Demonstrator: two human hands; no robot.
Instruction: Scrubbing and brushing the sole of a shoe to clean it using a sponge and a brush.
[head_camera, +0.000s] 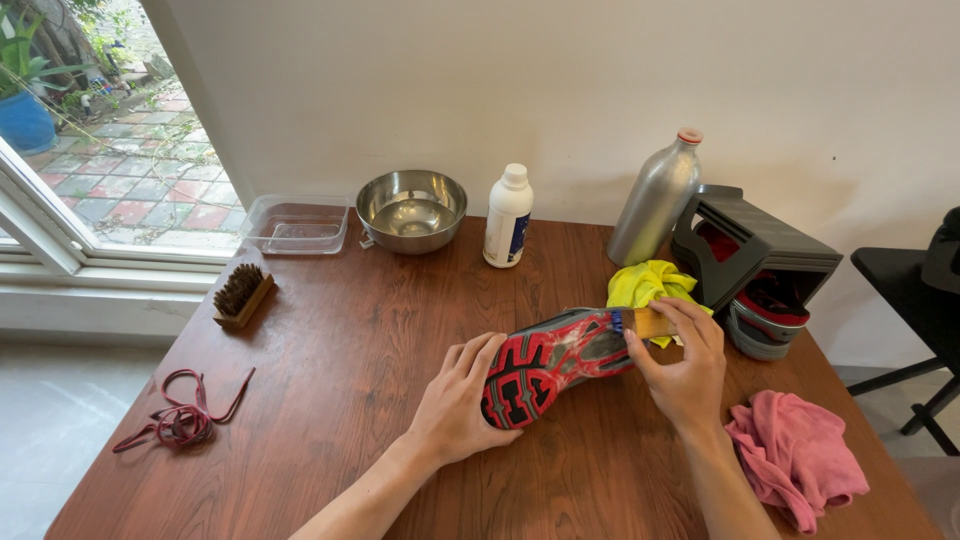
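Both hands work mid-frame: left hand (455, 405) grasps the shoe (555, 362) sole-up, right hand (685, 370) clenches a brush (648, 322); best kept steady

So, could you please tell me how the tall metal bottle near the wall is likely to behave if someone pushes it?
The metal bottle stands tall and narrow and already looks tilted toward the grey shoe rack, so a nudge would probably tip it. Its smooth rounded body would likely roll across the table once down. The bare metal may be slippery to grip.
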